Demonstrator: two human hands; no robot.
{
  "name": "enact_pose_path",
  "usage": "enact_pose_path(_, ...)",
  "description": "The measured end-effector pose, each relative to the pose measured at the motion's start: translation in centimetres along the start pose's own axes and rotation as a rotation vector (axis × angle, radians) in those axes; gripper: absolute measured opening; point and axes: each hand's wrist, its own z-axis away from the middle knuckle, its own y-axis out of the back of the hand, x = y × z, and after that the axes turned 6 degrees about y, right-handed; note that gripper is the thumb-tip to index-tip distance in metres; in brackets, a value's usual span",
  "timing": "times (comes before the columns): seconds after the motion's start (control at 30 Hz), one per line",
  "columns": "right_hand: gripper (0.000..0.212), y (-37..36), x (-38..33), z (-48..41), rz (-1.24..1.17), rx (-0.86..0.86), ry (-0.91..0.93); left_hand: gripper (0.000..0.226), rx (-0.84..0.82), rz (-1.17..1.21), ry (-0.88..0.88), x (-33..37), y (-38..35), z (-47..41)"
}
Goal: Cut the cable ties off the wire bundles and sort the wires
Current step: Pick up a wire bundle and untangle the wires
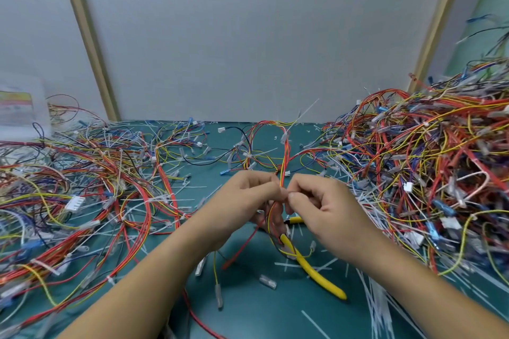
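Note:
A thin bundle of red and yellow wires (pixel 285 157) runs from the mat's far side down between my two hands. My left hand (pixel 252 195) pinches the bundle with curled fingers. My right hand (pixel 319 206) pinches the same bundle just beside it, thumb tip against the wires. A white cable tie (pixel 285 136) still wraps the bundle higher up. Yellow-handled cutters (pixel 314 270) lie on the green mat (pixel 261 308) under my hands, their jaws hidden by the wires and my fingers.
A tall heap of tied wire bundles (pixel 429 162) fills the right side. Spread wires (pixel 91 187) cover the left. Cut white tie pieces (pixel 377 308) litter the mat at lower right. A white container (pixel 22 104) stands at far left against the grey wall.

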Motion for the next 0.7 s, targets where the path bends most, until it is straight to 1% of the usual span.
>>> enact_pose_path(0.07, 0.019, 0.0, 0.1, 0.1, 0.015, -0.004, 0.001, 0.014, -0.015, -0.013, -0.003, 0.0, 0.0, 0.1)
enact_pose_path(0.13, 0.022, -0.1, 0.1, 0.0, -0.008, 0.005, -0.006, 0.015, -0.02, -0.026, -0.007, 0.0, -0.1, 0.1)
enact_pose_path(0.2, 0.029, -0.3, -0.1, -0.1, -0.114, -0.004, -0.018, 0.019, -0.024, -0.027, -0.008, 0.0, -0.4, 0.2)
enact_pose_path(0.3, 0.039, -0.8, -0.6, -0.3, -0.331, -0.072, -0.024, 0.017, -0.023, -0.02, -0.013, 0.3, -0.8, 0.4)
enact_pose_path(0.37, 0.043, -1.1, -1.0, -0.3, -0.431, -0.082, -0.045, 0.019, -0.018, 0.012, -0.021, 0.2, -0.9, 0.3)
enact_pose_path(0.47, 0.039, -1.2, -1.2, -0.1, -0.553, -0.06, -0.084, 0.021, -0.026, 0.087, -0.039, 0.1, -1.1, 0.2)
enact_pose_path(0.53, 0.034, -1.3, -1.4, -0.2, -0.633, -0.031, -0.149, 0.021, -0.044, 0.142, -0.044, 0.2, -1.2, 0.2)
enact_pose_path(0.63, 0.031, -1.4, -1.1, -0.2, -0.651, -0.012, -0.225, 0.023, -0.062, 0.197, -0.049, 0.1, -1.3, 0.2)
enact_pose_path(0.7, 0.03, -1.3, -0.9, -0.2, -0.618, -0.012, -0.223, 0.024, -0.075, 0.204, -0.055, 0.1, -1.3, 0.2)
